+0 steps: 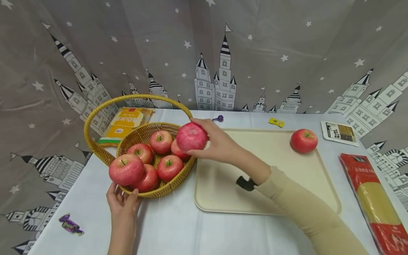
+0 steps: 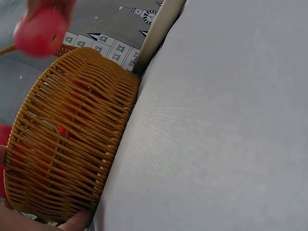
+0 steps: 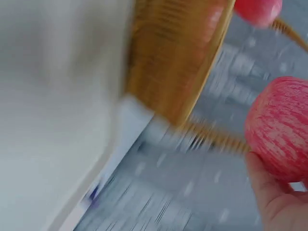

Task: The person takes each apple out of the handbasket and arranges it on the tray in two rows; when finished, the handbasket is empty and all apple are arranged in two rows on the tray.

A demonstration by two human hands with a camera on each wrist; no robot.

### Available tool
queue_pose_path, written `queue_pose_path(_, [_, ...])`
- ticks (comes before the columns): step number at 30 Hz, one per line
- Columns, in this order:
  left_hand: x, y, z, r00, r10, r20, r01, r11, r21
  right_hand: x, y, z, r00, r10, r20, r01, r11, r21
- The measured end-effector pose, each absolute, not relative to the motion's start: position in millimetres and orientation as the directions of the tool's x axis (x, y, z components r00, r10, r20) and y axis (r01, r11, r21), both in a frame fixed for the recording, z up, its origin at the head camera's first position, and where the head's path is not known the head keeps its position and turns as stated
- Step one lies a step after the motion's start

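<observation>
fingers of the right hand curl round a red apple, held above the right rim of the wicker basket. left hand grips the basket's near rim, thumb up against the weave. table: basket near left edge; cream tray centre; lone apple at tray's far right corner.

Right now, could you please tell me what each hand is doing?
Left hand: grips the basket at its near rim.
Right hand: holds an apple above the basket's edge.
</observation>
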State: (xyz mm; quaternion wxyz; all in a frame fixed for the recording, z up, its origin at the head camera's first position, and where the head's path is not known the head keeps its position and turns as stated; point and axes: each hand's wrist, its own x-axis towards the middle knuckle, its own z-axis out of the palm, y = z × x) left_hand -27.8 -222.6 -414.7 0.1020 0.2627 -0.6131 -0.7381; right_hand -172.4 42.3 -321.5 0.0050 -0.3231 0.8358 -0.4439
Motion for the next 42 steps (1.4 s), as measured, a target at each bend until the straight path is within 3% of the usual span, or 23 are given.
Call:
queue_pose_path(5, [-25.7,-225.3,-412.5,-0.825,-0.489,-0.282,-0.197,-0.219,0.956,-174.9,127.6,-340.5,-0.859,-0.428,0.280,-0.486,0.513,-0.708])
queue_pose_path(11, [-21.1,-228.7,-413.4,-0.809,-0.502,-0.305,-0.216,-0.229,0.949,-193.4,206.1,-374.9,-0.978,-0.190,0.088,-0.200,0.720,-0.665])
queue_pose_path(16, [-19.3,-229.5,-416.1,-0.804,-0.506,-0.313,-0.222,-0.232,0.947,-203.0,231.0,-388.7,-0.991,-0.131,-0.008,-0.096,0.768,-0.633])
queue_pose_path(24, [-20.7,-225.1,-418.7,-0.822,-0.487,-0.295,-0.196,-0.246,0.949,-217.5,236.7,-399.5,-0.995,-0.099,-0.018,-0.070,0.811,-0.581])
queue_pose_path(29, [-24.0,-222.9,-418.3,-0.819,-0.489,-0.301,-0.214,-0.227,0.950,-211.9,232.0,-388.5,-0.994,-0.077,0.075,-0.106,0.816,-0.568])
queue_pose_path(32, [-27.0,-222.1,-417.8,-0.829,-0.483,-0.281,-0.199,-0.215,0.956,-202.1,216.0,-372.5,-0.977,-0.103,0.184,-0.190,0.808,-0.558])
queue_pose_path(37, [-28.9,-222.8,-416.5,-0.836,-0.485,-0.258,-0.179,-0.203,0.963,-175.2,153.0,-344.6,-0.909,-0.295,0.295,-0.416,0.679,-0.605])
queue_pose_path(42, [-28.5,-222.2,-414.1,-0.838,-0.481,-0.257,-0.170,-0.218,0.961,-152.5,70.6,-335.7,-0.783,-0.524,0.335,-0.600,0.497,-0.627])
